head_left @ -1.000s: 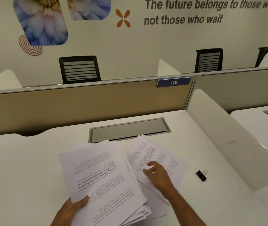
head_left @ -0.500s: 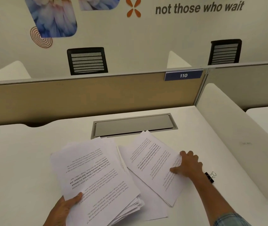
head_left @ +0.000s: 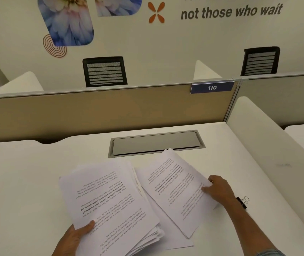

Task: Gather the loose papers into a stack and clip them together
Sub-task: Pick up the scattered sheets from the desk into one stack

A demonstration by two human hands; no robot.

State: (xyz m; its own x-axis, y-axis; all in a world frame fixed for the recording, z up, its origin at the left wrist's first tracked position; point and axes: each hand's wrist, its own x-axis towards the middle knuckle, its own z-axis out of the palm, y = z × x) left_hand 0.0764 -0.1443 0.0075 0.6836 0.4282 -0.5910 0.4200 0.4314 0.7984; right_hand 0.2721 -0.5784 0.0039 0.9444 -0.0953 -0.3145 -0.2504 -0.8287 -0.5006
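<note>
Papers are not yet one stack: most of them sit in a thick pile held by the left hand, and a few loose sheets lie on the desk under the right hand. The left hand grips the pile at its near left corner, thumb on top of the upper page and the fingers hidden below, so it is closed on the pile. I think it holds there because this corner gives support to the whole bundle and leaves the far side free to receive more pages. The lower right edges of the pile fan out, so it is not squared.

The right hand is at the right edge of the loose sheets, fingers curled over that edge and pinching it, as far as I can see; the thumb is hidden. The grip at the outer edge seems chosen for sliding the sheets toward the left hand, or lifting them onto the pile. One more sheet lies flat under both groups, between the two hands.

The binder clip rests on the desk just behind the right wrist, partly covered by it, and is not touched. It stays near for the last step, I judge, after the sheets are joined and the edges are tapped even.
</note>
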